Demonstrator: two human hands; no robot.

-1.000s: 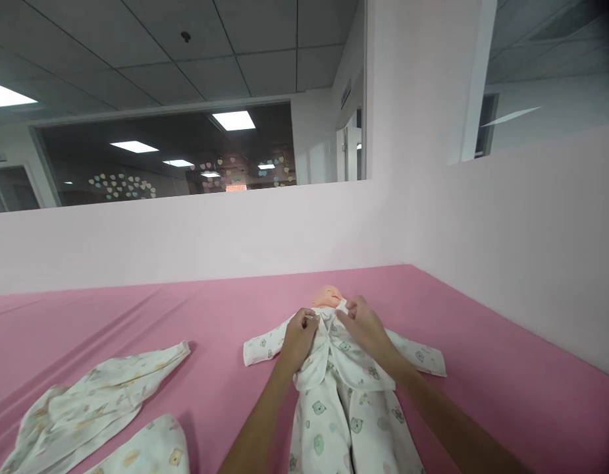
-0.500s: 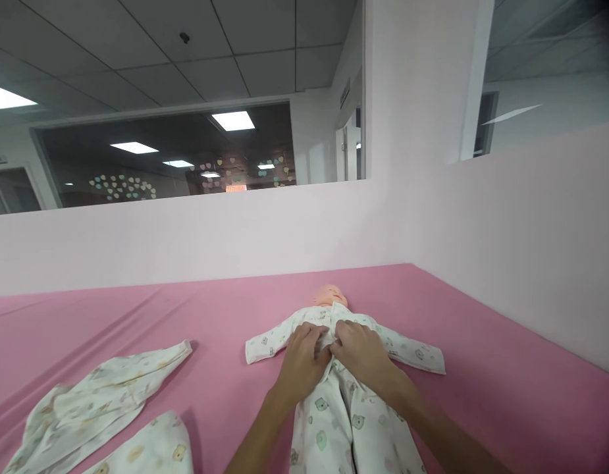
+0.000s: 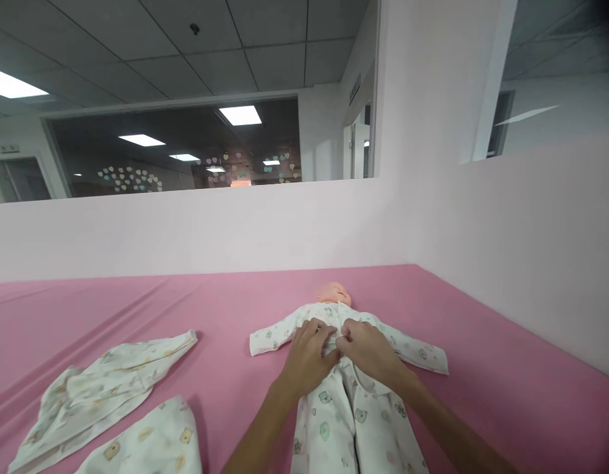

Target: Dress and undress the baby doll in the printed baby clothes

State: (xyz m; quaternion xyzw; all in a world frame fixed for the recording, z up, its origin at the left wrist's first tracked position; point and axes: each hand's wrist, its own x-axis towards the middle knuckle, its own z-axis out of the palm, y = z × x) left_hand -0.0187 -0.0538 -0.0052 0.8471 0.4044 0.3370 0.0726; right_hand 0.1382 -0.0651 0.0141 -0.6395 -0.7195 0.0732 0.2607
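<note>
Doll is flat on its back, jacket on. Left hand and right hand angle in over the chest, each grip pinched narrow on the jacket front. Wall closes off the pink sheet past the head, but there's decent room leftward before the loose clothes.

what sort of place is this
Possibly a baby-care training room: a doll in a printed top lies on a pink sheet, and heart-shaped decorations are visible through the wide window.
</note>
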